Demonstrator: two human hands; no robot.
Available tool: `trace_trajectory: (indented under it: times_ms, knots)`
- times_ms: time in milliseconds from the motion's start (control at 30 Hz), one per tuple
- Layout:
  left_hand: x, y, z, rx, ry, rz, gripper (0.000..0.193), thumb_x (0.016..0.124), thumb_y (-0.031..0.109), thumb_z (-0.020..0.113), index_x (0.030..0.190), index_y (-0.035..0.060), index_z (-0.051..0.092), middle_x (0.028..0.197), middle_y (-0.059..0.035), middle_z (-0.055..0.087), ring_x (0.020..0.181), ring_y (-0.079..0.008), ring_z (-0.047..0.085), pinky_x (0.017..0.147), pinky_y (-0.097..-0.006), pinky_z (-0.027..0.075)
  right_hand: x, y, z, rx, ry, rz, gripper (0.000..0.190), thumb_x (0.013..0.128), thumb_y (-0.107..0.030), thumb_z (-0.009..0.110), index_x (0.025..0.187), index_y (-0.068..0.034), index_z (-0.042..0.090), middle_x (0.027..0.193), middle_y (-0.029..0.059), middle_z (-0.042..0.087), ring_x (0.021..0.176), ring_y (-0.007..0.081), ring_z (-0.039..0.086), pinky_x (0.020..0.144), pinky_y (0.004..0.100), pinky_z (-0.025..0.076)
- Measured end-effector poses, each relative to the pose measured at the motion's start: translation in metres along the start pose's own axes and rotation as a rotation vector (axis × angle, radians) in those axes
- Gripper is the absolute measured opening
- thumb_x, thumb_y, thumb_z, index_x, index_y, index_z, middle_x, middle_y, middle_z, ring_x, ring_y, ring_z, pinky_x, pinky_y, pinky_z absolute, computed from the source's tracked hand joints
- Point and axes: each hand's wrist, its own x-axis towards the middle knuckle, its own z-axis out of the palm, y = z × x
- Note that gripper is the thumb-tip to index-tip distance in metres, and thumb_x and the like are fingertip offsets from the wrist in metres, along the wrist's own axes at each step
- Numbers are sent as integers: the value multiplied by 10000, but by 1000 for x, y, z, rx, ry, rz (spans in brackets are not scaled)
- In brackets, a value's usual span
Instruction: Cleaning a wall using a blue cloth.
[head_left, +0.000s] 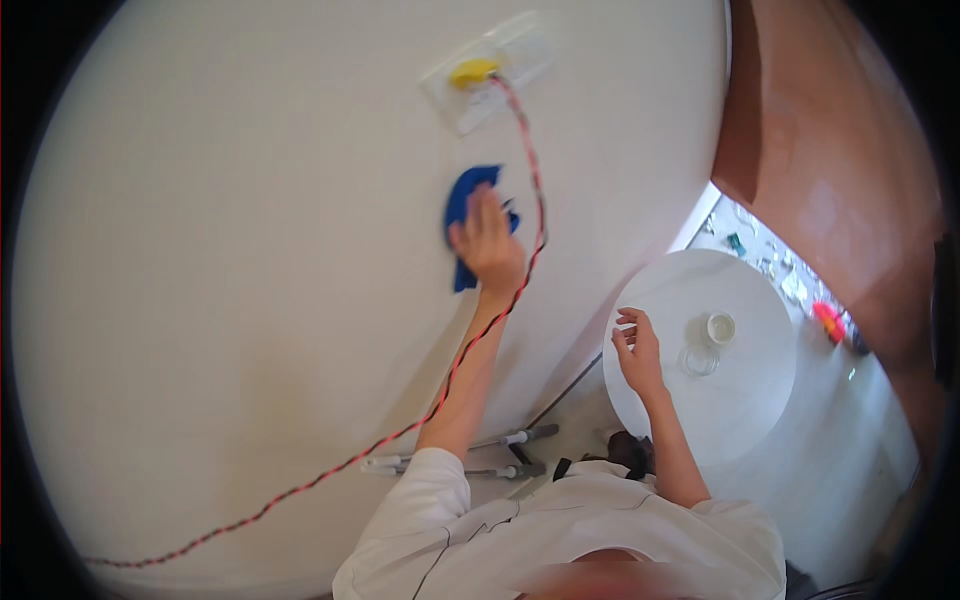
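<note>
My left hand (491, 251) presses a blue cloth (465, 217) against a large white surface (262, 225) that looks like a wall. Its fingers are spread over the cloth and slightly blurred. Above the cloth, a yellow item (474, 73) lies against a clear rectangular piece (525, 52) on the same surface; I cannot tell what they are. A twisted red and black cord (534, 172) runs from the yellow item down past my left forearm to the lower left. My right hand (637, 345) hangs over the left part of a round white table (757, 405), empty, with loosely bent fingers.
On the round table stand a small white-rimmed cup or jar (720, 328) and a clear glass dish (699, 361). Grey-tipped metal bars (517, 436) project near my left elbow. Beyond the table are a brown panel (840, 150), shiny scraps and a red item (829, 321).
</note>
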Motion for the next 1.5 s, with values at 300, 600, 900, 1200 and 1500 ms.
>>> trace_trajectory:
  times_ms: [300, 600, 900, 1200, 1500]
  knots:
    - [6, 74, 73, -348, -300, 313, 318, 760, -31, 590, 1039, 59, 712, 1246, -87, 648, 1202, -227, 563, 1086, -438, 346, 19, 54, -26, 8, 102, 113, 292, 916, -50, 573, 1203, -15, 530, 980, 118, 643, 761, 191, 618, 692, 322, 507]
    - [-94, -62, -118, 62, -361, 15, 409, 687, -35, 627, 1013, 183, 743, 1244, 1, 670, 1124, -150, 591, 1057, -395, 324, 34, 47, 30, -5, -286, 65, 269, 946, -90, 560, 1204, -18, 530, 916, 103, 646, 771, 185, 620, 698, 318, 507]
    - [-225, -136, -302, 374, 84, -724, 356, 647, -70, 746, 985, 20, 682, 1130, -108, 664, 1084, -287, 569, 913, -397, 476, -49, 12, 115, 11, -691, -76, 267, 939, -99, 573, 1193, -22, 540, 913, 98, 648, 763, 178, 621, 690, 314, 504]
    - [-259, -1, -452, -621, 543, -1429, 376, 776, -111, 667, 1130, -15, 586, 1130, -88, 666, 993, -140, 627, 843, -268, 510, -247, -30, 151, 181, -1157, 86, 422, 1001, -227, 530, 1388, -79, 447, 1116, 125, 602, 895, 186, 638, 769, 308, 520]
    - [-264, 40, -541, -703, 120, -1247, 558, 828, -34, 688, 1344, -12, 479, 1195, -111, 634, 1089, -143, 588, 935, -292, 488, -356, -118, 167, 456, -1068, 45, 585, 923, -127, 634, 1457, -64, 405, 1266, 96, 541, 1114, 153, 540, 900, 288, 481]
